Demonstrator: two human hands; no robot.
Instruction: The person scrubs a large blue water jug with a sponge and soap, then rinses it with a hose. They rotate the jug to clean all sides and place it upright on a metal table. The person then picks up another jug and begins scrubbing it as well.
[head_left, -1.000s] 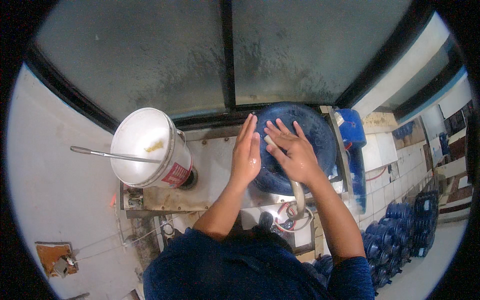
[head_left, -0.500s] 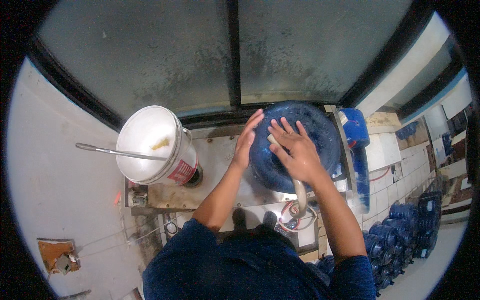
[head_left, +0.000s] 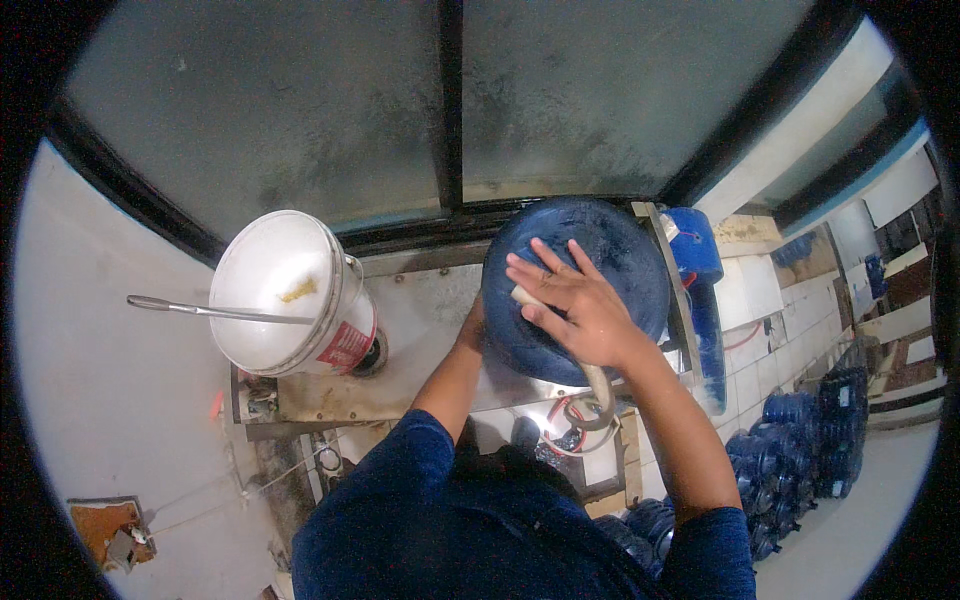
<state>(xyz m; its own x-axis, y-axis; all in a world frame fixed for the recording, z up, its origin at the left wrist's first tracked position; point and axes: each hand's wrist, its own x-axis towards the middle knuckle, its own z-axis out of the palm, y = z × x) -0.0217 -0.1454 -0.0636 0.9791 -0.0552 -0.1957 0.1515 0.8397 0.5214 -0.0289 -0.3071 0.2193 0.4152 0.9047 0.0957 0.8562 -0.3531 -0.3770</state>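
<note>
A large round blue water jug (head_left: 620, 250) stands on the metal worktop, its wet round end toward me. My right hand (head_left: 580, 310) lies over it with several fingers spread. A pale hose (head_left: 597, 385) runs under that palm, gripped by the thumb, and its end pokes out beside the index finger. My left hand (head_left: 474, 325) is at the jug's left side, its fingers hidden behind the jug.
Left on the worktop (head_left: 430, 300), a tilted white bucket (head_left: 260, 260) has a metal-handled tool (head_left: 210, 312) across its mouth. Dark-framed glass (head_left: 330, 110) rises behind. Blue containers (head_left: 692, 245) stand right; several blue jugs (head_left: 780, 450) are stacked lower right.
My left hand has moved from above the jug's left edge down behind its side. The jug looks turned or tilted, with its end now smoother. My right hand stays on it with the hose.
</note>
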